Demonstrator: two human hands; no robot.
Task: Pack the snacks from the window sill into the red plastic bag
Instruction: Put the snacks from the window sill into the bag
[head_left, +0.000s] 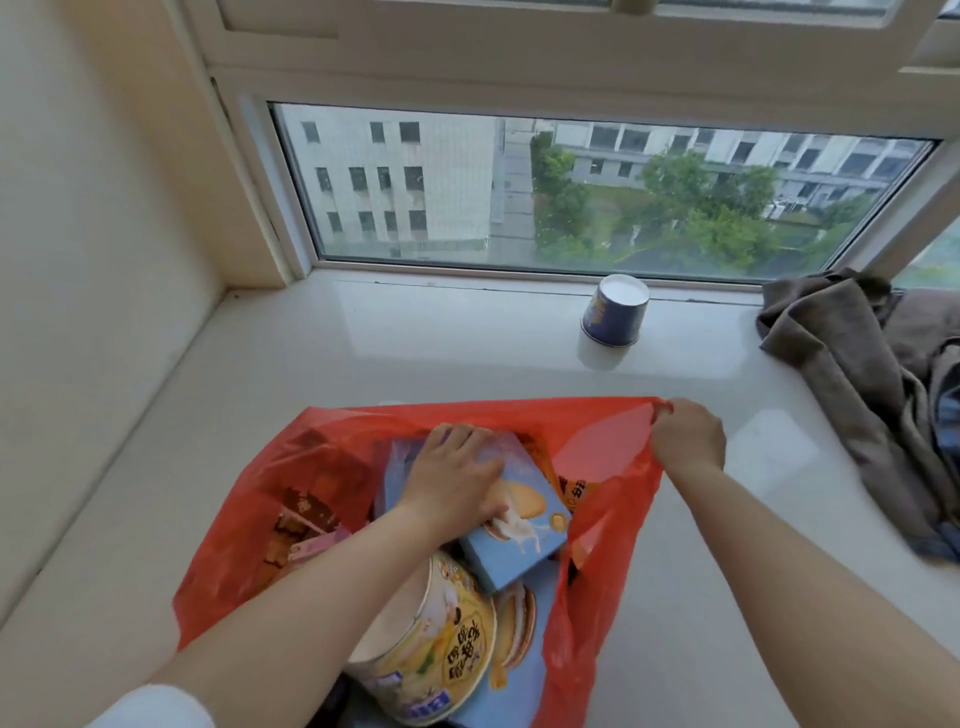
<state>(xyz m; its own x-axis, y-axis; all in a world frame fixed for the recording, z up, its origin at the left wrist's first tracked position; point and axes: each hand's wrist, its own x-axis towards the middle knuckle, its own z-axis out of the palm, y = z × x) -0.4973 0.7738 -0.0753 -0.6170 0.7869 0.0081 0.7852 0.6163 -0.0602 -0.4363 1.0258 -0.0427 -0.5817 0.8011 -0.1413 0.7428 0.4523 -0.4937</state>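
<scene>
The red plastic bag (602, 452) lies open on the window sill (363, 353) in front of me. My left hand (457, 475) grips a light blue biscuit box (524, 530) inside the bag's mouth. My right hand (688, 436) pinches the bag's far right handle and holds it up. Inside the bag are a round yellow-and-white tub (441, 654), a second blue biscuit box (514, 654) under it, pink and brown packets (306, 530) at the left and an orange packet (579, 491) at the right. A blue paper cup (615, 312) stands upside down on the sill near the window.
A pile of brown and grey clothes (862, 389) covers the sill's right end. The window pane (571, 192) runs along the back and a wall (104, 260) closes the left side. Bare sill lies between the bag and the cup.
</scene>
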